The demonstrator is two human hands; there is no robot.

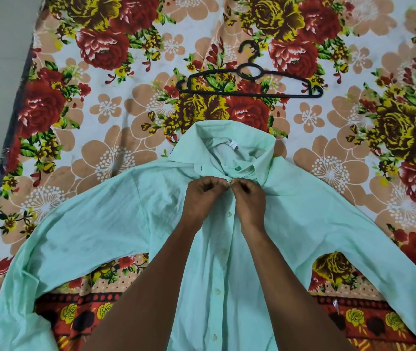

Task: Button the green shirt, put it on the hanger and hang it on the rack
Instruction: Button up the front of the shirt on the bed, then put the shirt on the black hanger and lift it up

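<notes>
1. shirt (303,224) lies face up on the bed (115,102), sleeves spread to both sides, collar pointing toward the hanger (250,83).
2. buttoning looks nearly done: the placket below the hands seems closed, with several buttons (229,214) showing in a row.
3. left hand (205,196) and right hand (248,198) are curled, each pinching the shirt just below the collar, at what looks like the top button.
4. hanger lies untouched beyond the collar, clear of the shirt.
5. left to do: finish this button, fit the hanger, hang it; no rack is in view.
</notes>
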